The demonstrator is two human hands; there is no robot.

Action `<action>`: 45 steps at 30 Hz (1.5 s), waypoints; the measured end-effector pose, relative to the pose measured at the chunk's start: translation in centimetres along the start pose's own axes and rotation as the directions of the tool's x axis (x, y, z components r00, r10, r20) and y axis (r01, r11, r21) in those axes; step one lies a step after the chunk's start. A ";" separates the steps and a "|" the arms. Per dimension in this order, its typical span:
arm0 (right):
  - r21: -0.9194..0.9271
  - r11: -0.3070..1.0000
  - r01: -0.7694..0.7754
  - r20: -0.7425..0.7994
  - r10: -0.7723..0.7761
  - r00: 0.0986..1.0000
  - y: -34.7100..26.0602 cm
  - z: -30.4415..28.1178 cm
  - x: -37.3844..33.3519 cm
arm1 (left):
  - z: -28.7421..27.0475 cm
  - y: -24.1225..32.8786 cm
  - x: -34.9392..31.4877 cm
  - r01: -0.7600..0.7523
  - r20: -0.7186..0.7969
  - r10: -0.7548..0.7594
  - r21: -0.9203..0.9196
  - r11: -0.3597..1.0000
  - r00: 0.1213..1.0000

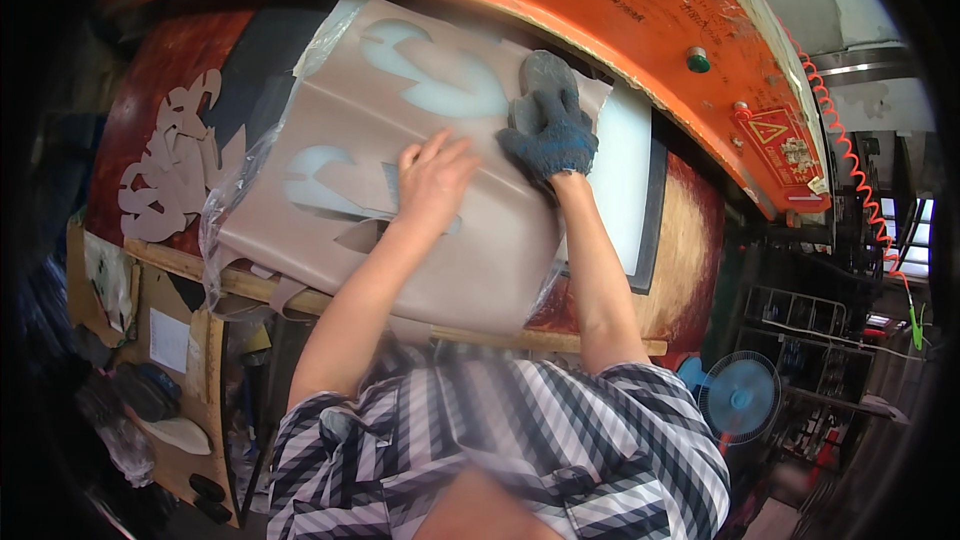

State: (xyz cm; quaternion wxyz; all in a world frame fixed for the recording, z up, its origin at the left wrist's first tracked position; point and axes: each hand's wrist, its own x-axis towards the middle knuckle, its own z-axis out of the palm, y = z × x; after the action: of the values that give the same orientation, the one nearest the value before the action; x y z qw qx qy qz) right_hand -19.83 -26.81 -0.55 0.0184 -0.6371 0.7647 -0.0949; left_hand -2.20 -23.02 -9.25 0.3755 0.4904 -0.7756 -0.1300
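A pinkish-brown sheet of leather-like material (480, 250) lies before me, with curved cut-outs showing a pale surface beneath. My bare left hand (435, 180) is over the middle of it, fingers bent and somewhat apart, a little blurred. Next to its fingers is a small grey strip (391, 185). Farther up and to the right, my right hand (560, 135) wears a dark glove with blue at the cuff. Its fingers are closed at a rounded dark-grey object (548, 70) on the sheet's far right part; I cannot make out its kind.
An orange machine beam (620, 0) spans the far side. Cut brownish scraps (175, 165) lie at the left on the red table. Clear plastic film (245, 175) edges the sheet. A white board (622, 180) sits at right, a blue fan (740, 397) lower right.
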 end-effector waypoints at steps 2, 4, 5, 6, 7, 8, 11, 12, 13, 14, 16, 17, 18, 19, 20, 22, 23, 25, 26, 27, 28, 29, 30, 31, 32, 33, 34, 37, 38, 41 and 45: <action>0.039 0.999 0.015 -0.006 -0.014 1.000 0.2 -0.1 0.2 | -0.1 -0.1 0.0 -0.014 0.005 0.014 0.005 1.000 1.000; 0.035 0.999 0.021 0.050 -0.023 0.998 1.3 0.1 0.5 | -0.2 -0.1 0.0 -0.023 0.004 0.023 0.010 1.000 1.000; 0.066 0.993 0.096 0.035 -0.098 0.995 2.2 0.3 0.6 | -0.3 -0.1 0.0 -0.026 0.002 0.026 0.008 1.000 1.000; 0.196 0.979 0.053 0.067 -0.067 0.996 3.5 0.5 0.7 | -0.4 -0.1 0.0 -0.026 0.003 0.026 0.007 1.000 1.000; 0.351 0.933 0.073 0.050 -0.097 0.994 5.0 0.5 0.9 | -0.4 -0.1 0.1 -0.022 0.012 0.022 0.004 1.000 1.000; 0.481 0.877 0.015 0.058 -0.049 0.997 6.5 0.6 1.1 | -0.4 -0.1 0.1 -0.025 0.006 0.025 0.001 1.000 1.000; 0.862 0.464 -0.202 0.043 0.330 0.943 10.8 1.2 -1.0 | -0.5 0.0 0.0 -0.012 0.010 0.012 0.005 1.000 1.000; 0.913 0.344 -0.220 0.073 0.392 0.917 12.0 1.3 -1.8 | -0.5 0.0 0.0 -0.009 0.019 0.009 0.015 1.000 1.000; 0.944 0.217 -0.250 0.123 0.469 0.874 13.1 1.4 -2.7 | -0.5 0.0 0.0 -0.018 0.023 0.017 0.014 1.000 1.000; 0.945 0.216 -0.245 0.114 0.483 0.868 14.0 1.4 -3.4 | -0.5 0.0 0.0 -0.012 0.042 0.011 0.022 1.000 0.999; 0.923 0.315 -0.220 0.046 0.477 0.878 15.4 1.1 -3.7 | -0.5 -0.1 0.1 -0.018 0.034 0.018 0.015 1.000 0.999; 0.867 0.449 -0.217 -0.005 0.443 0.896 15.9 0.6 -3.5 | -0.5 -0.1 0.1 -0.030 0.038 0.029 0.018 0.999 0.999; 0.797 0.576 -0.184 -0.077 0.400 0.913 16.1 0.3 -3.0 | -0.6 0.0 0.1 -0.038 0.032 0.038 0.018 0.999 0.999; 0.713 0.689 -0.130 -0.153 0.335 0.930 16.2 -0.3 -2.2 | -0.6 0.0 0.2 -0.044 0.023 0.043 0.020 0.999 0.999; 0.572 0.820 -0.005 -0.252 0.181 0.951 16.0 -0.9 -1.4 | -0.6 0.0 0.2 -0.039 0.028 0.038 0.015 0.999 0.999; 0.300 0.921 0.250 -0.290 -0.161 0.943 15.0 -1.9 0.8 | -0.8 0.2 0.2 -0.046 0.027 0.045 0.023 0.999 0.999; 0.150 0.939 0.310 -0.225 -0.273 0.935 14.2 -2.3 1.8 | -0.8 0.3 0.2 -0.038 0.024 0.037 0.024 0.999 0.999; -0.141 0.807 0.574 0.030 -0.576 0.817 12.6 -3.6 4.2 | -0.9 0.4 0.2 -0.034 0.031 0.032 0.042 0.999 0.999; -0.219 0.740 0.636 0.131 -0.623 0.771 11.5 -3.8 5.2 | -1.0 0.5 0.2 -0.026 0.037 0.024 0.049 0.998 0.999; -0.274 0.624 0.731 0.187 -0.712 0.677 10.3 -4.0 6.3 | -1.1 0.6 0.2 -0.023 0.031 0.022 0.050 0.998 0.999; -0.307 0.487 0.818 0.222 -0.799 0.559 9.3 -4.0 7.2 | -1.1 0.6 0.2 -0.022 0.030 0.021 0.048 0.999 0.999; -0.328 0.405 0.854 0.305 -0.810 0.501 8.5 -3.9 7.9 | -1.2 0.7 0.2 -0.019 0.028 0.018 0.043 0.999 0.999; -0.337 0.310 0.889 0.360 -0.830 0.426 7.7 -3.9 8.9 | -1.2 0.7 0.2 -0.020 0.032 0.018 0.049 0.999 0.999; -0.338 0.220 0.915 0.437 -0.824 0.360 7.1 -3.9 9.7 | -1.1 0.7 0.2 -0.014 0.032 0.012 0.052 0.999 0.999; -0.402 0.058 0.914 0.436 -0.865 0.247 6.5 -3.9 10.5 | -1.1 0.7 0.2 -0.008 0.033 0.006 0.056 0.998 0.999; -0.376 0.040 0.926 0.433 -0.875 0.214 6.1 -4.0 10.9 | -1.1 0.7 0.2 -0.001 0.035 -0.001 0.057 0.998 0.999; -0.350 0.024 0.937 0.430 -0.884 0.183 5.9 -4.1 11.3 | -1.1 0.7 0.2 0.004 0.038 -0.006 0.057 0.998 0.999; -0.282 -0.037 0.959 0.469 -0.877 0.104 4.9 -4.5 11.8 | -1.0 0.7 0.2 0.010 0.022 -0.011 0.049 0.999 1.000; -0.255 -0.059 0.965 0.490 -0.869 0.076 4.5 -4.5 11.9 | -1.0 0.7 0.1 0.014 0.016 -0.015 0.045 0.999 1.000; -0.228 -0.023 0.973 0.675 -0.724 0.140 3.5 -4.2 12.4 | -1.0 0.6 0.0 0.029 0.037 -0.031 0.055 0.998 0.999; -0.185 0.023 0.982 0.584 -0.802 0.129 5.0 -4.1 13.2 | -1.0 0.4 0.0 0.043 0.036 -0.044 0.035 0.998 0.998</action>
State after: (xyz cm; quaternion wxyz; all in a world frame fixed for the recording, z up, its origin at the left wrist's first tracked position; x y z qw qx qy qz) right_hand -27.77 -38.35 3.85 -0.1035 -0.9539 0.1488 0.2392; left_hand -1.75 -22.62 -8.33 0.3497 0.5111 -0.7737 -0.1339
